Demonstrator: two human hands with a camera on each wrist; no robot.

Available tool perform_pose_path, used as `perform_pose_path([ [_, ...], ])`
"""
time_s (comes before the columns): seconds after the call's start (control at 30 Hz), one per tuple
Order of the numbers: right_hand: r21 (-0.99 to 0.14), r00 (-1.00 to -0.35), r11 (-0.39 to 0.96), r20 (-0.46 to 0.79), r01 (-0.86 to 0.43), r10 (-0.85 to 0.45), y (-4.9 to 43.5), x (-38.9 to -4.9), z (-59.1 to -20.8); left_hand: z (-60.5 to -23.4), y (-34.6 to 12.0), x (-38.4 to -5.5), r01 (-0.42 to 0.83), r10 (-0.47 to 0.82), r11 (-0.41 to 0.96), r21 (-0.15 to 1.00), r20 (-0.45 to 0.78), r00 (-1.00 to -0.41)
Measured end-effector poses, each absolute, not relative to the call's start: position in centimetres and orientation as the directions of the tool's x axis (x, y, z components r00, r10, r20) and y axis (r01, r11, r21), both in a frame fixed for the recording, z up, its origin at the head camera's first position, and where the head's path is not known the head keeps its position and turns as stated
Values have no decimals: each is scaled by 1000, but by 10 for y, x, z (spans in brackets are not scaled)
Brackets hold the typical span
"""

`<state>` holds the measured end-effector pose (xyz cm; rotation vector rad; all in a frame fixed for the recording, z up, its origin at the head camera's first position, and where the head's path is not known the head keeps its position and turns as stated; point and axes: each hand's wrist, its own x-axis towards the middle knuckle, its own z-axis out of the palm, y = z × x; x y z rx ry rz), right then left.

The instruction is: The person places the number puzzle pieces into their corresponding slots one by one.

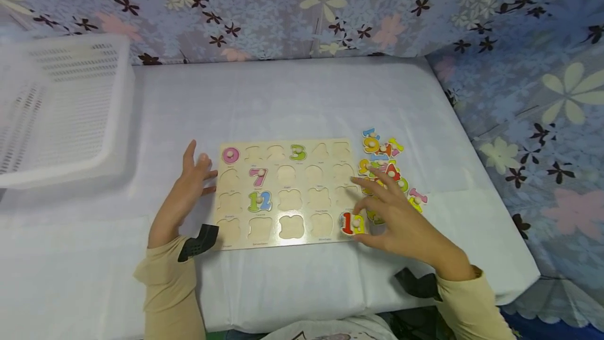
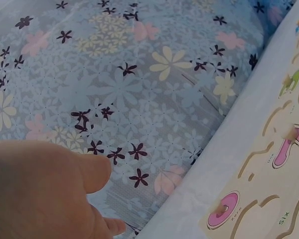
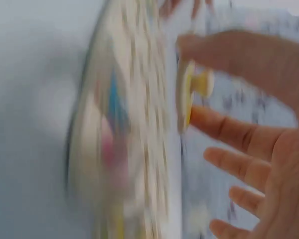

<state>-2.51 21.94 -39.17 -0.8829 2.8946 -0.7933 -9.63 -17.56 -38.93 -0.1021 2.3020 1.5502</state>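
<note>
Nearer the right edge of the desk (image 1: 283, 98), the right hand (image 1: 401, 222) pinches a number piece (image 1: 349, 223) rim-wise, likely freeing its underside. The left hand (image 1: 187, 183) is relaxed (perhaps bracing the board (image 1: 273, 215)).

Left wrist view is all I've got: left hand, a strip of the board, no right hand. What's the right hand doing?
Observer: The right hand pinches a red-and-yellow number piece between thumb and fingers, over the near right corner of the board.

Operator: Copy. I see 0, 3 and 7 on the board. Any others in place?

Observer: Yes, a 12 piece, one row nearer the person than the 7; head view shows it.

Operator: Anything on the far side of the left hand from the board?

Observer: A white basket, off to the left in the head view.
</note>
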Motion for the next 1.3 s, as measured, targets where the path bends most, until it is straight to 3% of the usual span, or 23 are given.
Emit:
perform_pose_path([
  [0.3, -352, -698, 624, 138, -697, -702, 121, -49, -409, -389, -178, -98, -269, 128, 395, 879, -342, -931],
  [0.53, -323, -717, 653, 138, -685, -684, 116, -55, -412, -389, -175, -99, -275, 128, 395, 877, -349, -928],
  [0.93, -359, -706, 627, 148, -691, -693, 119, -57, -416, -390, -176, -100, -272, 112, 417, 867, -347, -931],
  [1.3, -425, -744, 626, 212, -655, -634, 141, -58, -414, -388, -175, -97, -256, 136, 404, 878, -334, -933],
])
